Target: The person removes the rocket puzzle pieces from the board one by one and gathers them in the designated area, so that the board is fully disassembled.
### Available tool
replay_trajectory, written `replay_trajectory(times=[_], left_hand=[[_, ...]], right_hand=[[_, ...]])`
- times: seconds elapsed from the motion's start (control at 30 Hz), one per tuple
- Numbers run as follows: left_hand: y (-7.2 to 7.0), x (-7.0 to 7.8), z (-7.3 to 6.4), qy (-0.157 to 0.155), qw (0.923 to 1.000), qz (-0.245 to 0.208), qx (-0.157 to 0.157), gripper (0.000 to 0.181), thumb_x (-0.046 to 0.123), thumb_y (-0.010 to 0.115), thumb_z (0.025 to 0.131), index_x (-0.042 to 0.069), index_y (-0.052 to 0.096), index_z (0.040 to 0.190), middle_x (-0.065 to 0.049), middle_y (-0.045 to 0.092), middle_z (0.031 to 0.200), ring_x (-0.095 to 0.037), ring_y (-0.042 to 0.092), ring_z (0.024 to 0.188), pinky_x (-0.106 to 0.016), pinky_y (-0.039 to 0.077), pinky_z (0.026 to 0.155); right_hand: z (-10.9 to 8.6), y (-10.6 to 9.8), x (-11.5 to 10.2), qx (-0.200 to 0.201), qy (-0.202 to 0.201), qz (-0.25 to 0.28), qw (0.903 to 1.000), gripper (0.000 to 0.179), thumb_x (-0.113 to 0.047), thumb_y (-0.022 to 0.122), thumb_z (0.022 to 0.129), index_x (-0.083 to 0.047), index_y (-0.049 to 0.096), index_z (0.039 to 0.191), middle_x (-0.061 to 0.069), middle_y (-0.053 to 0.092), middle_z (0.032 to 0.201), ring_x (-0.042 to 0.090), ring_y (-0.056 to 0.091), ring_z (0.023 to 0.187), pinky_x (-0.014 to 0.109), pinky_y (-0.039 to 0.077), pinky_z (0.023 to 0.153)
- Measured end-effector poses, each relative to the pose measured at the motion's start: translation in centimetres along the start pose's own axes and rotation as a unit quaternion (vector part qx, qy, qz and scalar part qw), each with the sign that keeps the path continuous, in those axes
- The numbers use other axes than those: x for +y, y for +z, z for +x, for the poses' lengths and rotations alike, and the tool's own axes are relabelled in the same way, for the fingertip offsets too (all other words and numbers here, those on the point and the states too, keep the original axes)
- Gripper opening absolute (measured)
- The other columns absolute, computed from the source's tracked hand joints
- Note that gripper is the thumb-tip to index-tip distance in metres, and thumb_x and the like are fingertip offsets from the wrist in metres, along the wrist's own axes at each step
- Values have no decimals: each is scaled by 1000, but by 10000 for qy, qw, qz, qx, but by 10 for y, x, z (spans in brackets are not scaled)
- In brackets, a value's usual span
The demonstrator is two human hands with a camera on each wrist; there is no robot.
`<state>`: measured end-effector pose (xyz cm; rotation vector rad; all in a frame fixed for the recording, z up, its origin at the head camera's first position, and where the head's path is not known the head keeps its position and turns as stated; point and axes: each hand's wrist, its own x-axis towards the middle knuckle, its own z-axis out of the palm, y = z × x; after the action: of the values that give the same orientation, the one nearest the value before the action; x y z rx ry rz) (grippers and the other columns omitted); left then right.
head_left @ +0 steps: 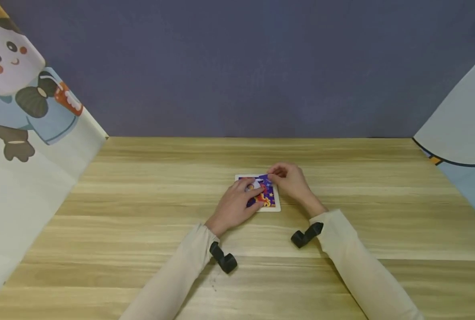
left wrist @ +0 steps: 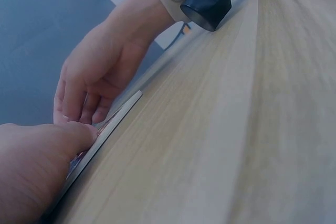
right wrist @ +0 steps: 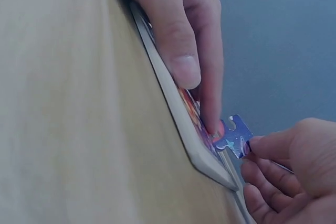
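Observation:
A small jigsaw puzzle in a white frame lies on the wooden table, its picture purple with yellow stars and red-orange shapes. My left hand rests on it from the left, fingers spread over the picture and covering much of it. At the top right corner my right hand pinches a puzzle piece between thumb and fingers. In the right wrist view this blue-purple puzzle piece is tilted up over the frame's corner, with a rounded notch showing. A left fingertip is right at its edge.
The wooden table reaches back to a dark blue-grey wall. A panel with a cartoon animal stands at the left, and a pale panel at the right. Black wrist cameras sit on both cream sleeves.

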<state>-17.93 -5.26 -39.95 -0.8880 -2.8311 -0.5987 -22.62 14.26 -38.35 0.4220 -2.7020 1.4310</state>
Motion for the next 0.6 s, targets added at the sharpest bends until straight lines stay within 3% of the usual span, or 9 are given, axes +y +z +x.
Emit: replay_trajectory(times=[0.27, 0.6], left_hand=[[-1, 0, 0, -45, 10000, 12, -55, 44, 40, 54, 95, 18, 57, 133, -12, 46, 143, -27, 41, 133, -44, 35, 111], [0, -1, -1, -37, 10000, -52, -17, 44, 40, 54, 95, 18, 58, 133, -12, 47, 142, -27, 42, 132, -44, 35, 110]], right_hand=[[0, 1, -1, 21, 258, 302, 9992, 10, -7, 64, 89, 0, 67, 96, 17, 69, 95, 21, 66, 82, 21, 52, 70], [0, 2, 2, 27, 486, 703, 9963, 14, -6, 63, 90, 5, 65, 98, 21, 67, 95, 5, 61, 69, 19, 53, 64]])
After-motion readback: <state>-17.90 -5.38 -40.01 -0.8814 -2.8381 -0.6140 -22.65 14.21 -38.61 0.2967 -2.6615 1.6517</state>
